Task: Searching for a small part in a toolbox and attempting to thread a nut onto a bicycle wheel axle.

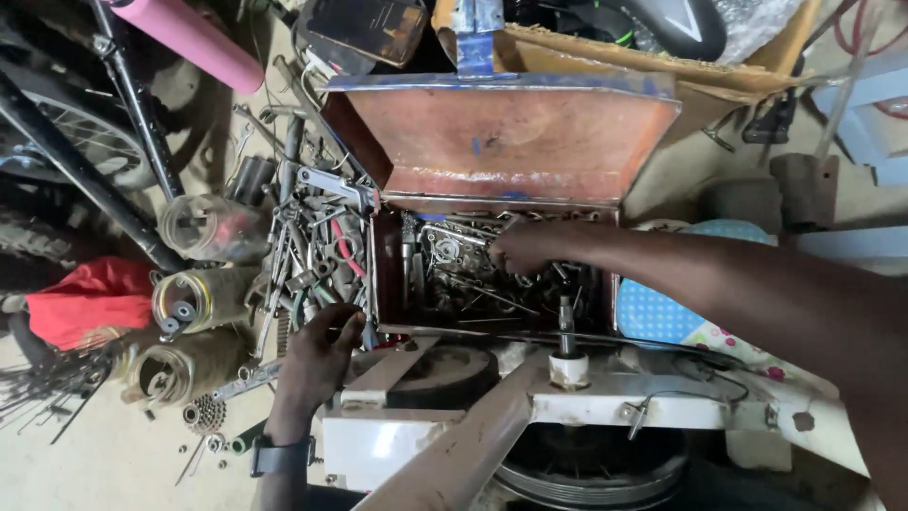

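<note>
Sitting open on the white stand [605, 407], rusty red toolbox [605, 284] brimming with grey metal parts, lid [506, 137] tilting back. Reaching in, right hand [520, 248] pinching small parts near the back wall. Gripping the box's front left corner, left hand [317, 360], curled. Crowding the left edge, loose tools [317, 246] and jars [203, 298].

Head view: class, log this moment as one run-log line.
right hand: reaching into toolbox | left hand: resting on box edge | lid: open
</note>
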